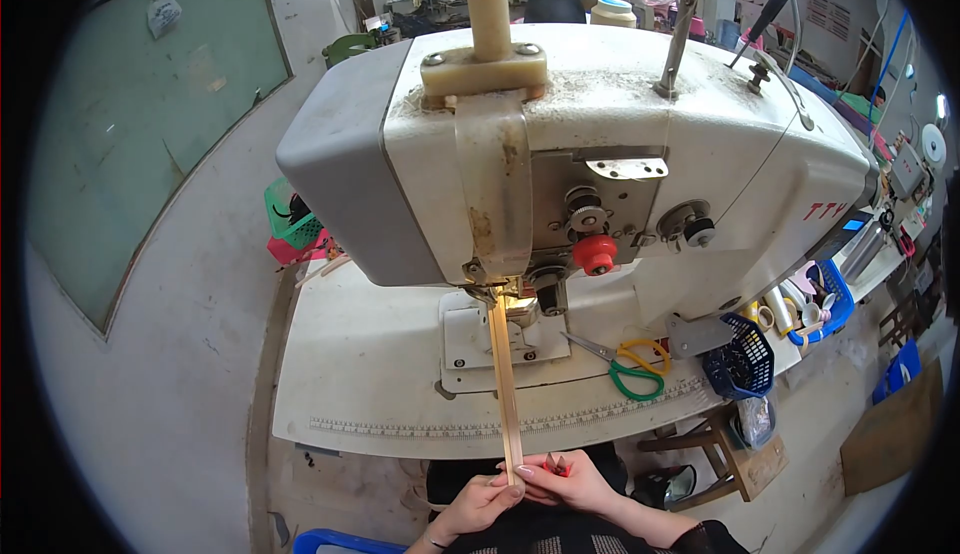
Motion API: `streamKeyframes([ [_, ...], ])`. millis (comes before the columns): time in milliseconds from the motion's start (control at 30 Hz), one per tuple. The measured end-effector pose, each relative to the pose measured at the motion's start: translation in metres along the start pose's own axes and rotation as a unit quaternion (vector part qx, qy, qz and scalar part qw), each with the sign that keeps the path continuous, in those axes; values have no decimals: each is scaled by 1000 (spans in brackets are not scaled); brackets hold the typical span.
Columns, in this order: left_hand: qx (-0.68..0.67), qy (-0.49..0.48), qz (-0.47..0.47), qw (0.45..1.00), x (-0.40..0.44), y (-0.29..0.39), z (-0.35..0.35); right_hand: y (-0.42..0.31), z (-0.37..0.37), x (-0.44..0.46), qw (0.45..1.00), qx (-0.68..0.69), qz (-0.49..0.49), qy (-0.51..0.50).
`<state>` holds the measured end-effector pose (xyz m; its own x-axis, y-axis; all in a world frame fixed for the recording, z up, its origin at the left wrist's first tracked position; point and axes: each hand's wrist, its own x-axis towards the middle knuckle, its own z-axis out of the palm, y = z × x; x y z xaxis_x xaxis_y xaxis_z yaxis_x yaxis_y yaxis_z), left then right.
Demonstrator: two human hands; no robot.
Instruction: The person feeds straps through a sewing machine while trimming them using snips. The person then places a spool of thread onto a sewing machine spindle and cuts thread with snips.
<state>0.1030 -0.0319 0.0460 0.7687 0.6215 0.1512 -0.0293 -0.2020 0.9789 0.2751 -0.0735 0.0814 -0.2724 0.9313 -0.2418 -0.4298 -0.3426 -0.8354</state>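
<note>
A long, narrow tan strap (508, 394) runs from under the needle area of a white sewing machine (420, 144) down over the table's front edge to my hands. My left hand (478, 506) pinches the strap's near end between thumb and fingers. From the other side my right hand (578, 486) closes on the same end, its thumb at the strap. Tucked in the right hand is a small red tool with pointed metal tips (558, 467), apparently thread snips, mostly hidden by the fingers. Lamp light falls on the strap at the presser foot.
Scissors (625, 362) with green and yellow handles lie on the white sewing table (370, 394), right of the strap. A printed ruler follows its front edge. A dark blue basket (738, 359) hangs at the right, above a wooden stool (740, 464). Behind stands a green basket (290, 216).
</note>
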Motion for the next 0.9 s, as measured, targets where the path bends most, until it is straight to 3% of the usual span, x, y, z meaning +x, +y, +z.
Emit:
streamKeyframes([
  [900, -7, -9, 1, 1000, 0, 7, -1, 1, 0, -2, 1000, 6, 7, -9],
])
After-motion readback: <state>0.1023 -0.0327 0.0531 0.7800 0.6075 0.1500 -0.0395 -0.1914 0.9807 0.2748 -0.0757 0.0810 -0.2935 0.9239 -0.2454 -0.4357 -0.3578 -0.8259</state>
